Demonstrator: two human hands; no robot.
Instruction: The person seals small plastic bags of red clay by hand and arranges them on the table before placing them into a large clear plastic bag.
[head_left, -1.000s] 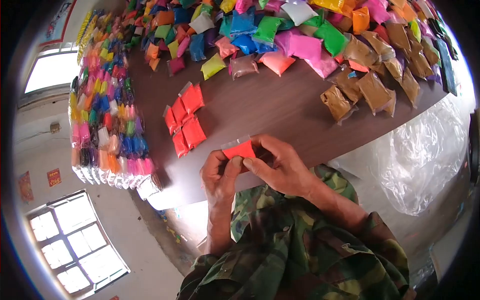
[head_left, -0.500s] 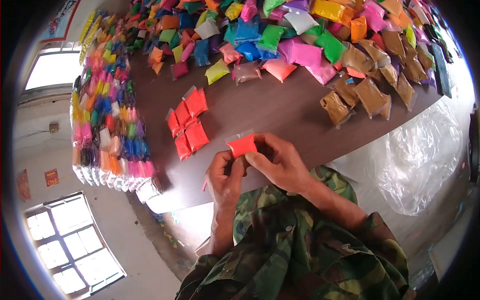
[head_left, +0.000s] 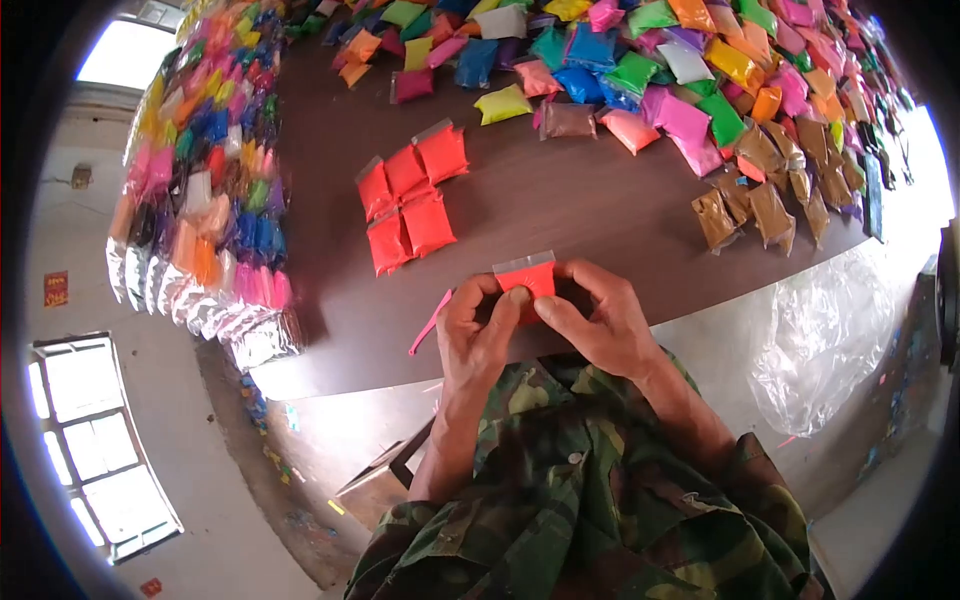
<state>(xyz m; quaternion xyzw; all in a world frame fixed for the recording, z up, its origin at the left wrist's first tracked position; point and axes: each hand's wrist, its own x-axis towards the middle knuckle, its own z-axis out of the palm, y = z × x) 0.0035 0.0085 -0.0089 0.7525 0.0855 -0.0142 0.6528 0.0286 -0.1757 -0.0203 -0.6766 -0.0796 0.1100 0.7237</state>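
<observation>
Between my two hands, near the table's front edge, is a small red packet with a clear strip along its top. My left hand grips its left side, the thumb pressing on its face. On the other side my right hand pinches it, thumb also on the front. The packet's lower part is partly hidden by the thumbs. Several similar red packets lie grouped on the table beyond my left hand. A thin pink stick rests on the tabletop just left of that hand.
A large heap of multicoloured packets covers the back of the dark table. Brown packets lie at the right. Stacked bundles of coloured packets line the left edge. Clear plastic sheeting hangs beyond the front right edge.
The packet in my hands has turned more upright, its clear strip now facing away from me, and both thumbs have come onto its face. The whole view has shifted; the pink stick shows more fully.
</observation>
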